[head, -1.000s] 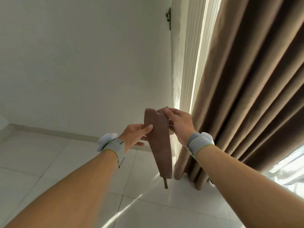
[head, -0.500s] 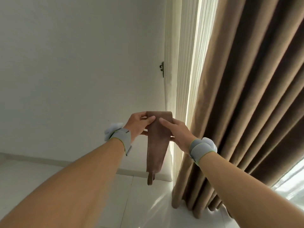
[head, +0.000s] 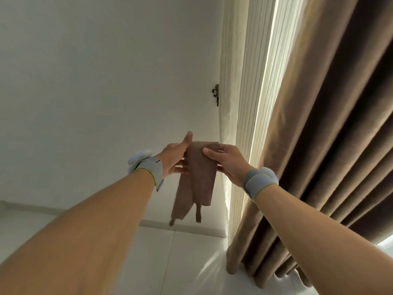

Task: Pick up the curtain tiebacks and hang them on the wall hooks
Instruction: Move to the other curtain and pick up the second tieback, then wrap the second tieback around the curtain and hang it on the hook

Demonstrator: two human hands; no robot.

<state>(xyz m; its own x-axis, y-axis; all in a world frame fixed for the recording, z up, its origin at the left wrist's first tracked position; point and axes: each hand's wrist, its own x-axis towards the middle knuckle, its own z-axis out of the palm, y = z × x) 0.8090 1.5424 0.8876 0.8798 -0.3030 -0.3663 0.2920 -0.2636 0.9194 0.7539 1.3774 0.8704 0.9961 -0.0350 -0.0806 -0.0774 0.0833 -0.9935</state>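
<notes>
Your left hand (head: 173, 159) and right hand (head: 228, 161) both pinch the folded brown fabric curtain tieback (head: 198, 177). The dark metal wall hook (head: 215, 94) sits well above your right hand.

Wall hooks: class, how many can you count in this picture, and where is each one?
1. The single wall hook is on the white wall, beside the pale sheer curtain, above the held tieback. Others may be hidden behind the curtains.
</notes>
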